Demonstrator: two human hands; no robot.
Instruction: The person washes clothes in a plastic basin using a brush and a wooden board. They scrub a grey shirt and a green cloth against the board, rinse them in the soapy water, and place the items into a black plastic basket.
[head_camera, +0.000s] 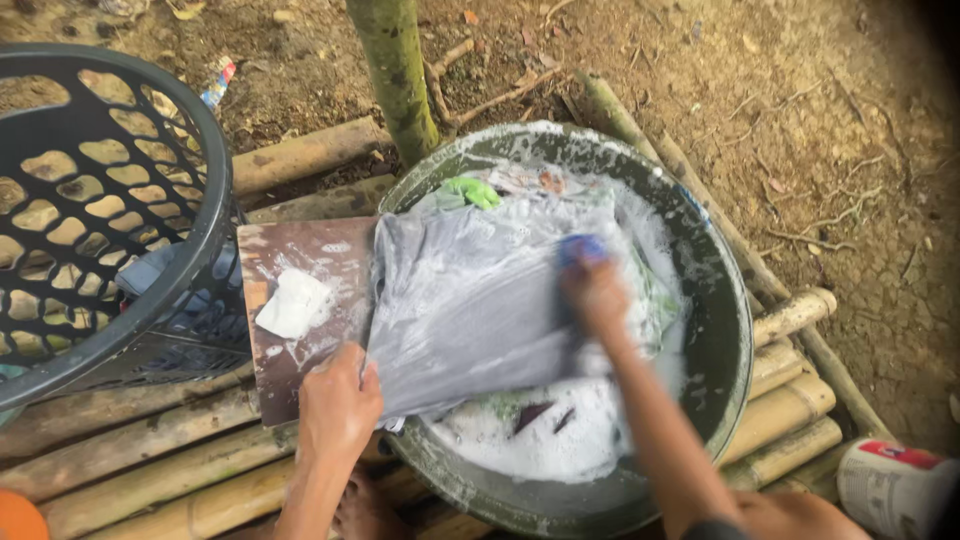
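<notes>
A wet grey garment (470, 300) lies spread over a brown wooden board (300, 250) that leans into a round grey basin (725, 330) of soapy water. My left hand (338, 405) presses the garment's near corner down on the board's edge. Blurred by motion, my right hand (595, 290) grips a blue scrub brush (581, 248) against the cloth. A white bar of soap (293, 304) rests on the board. Green cloth (470, 190) shows at the basin's far side.
A dark plastic laundry basket (100, 200) with clothes stands at the left on a bamboo platform (150, 460). A thin tree trunk (395, 70) rises behind the basin. A white container with a red band (895, 485) sits at the lower right. Bare dirt lies beyond.
</notes>
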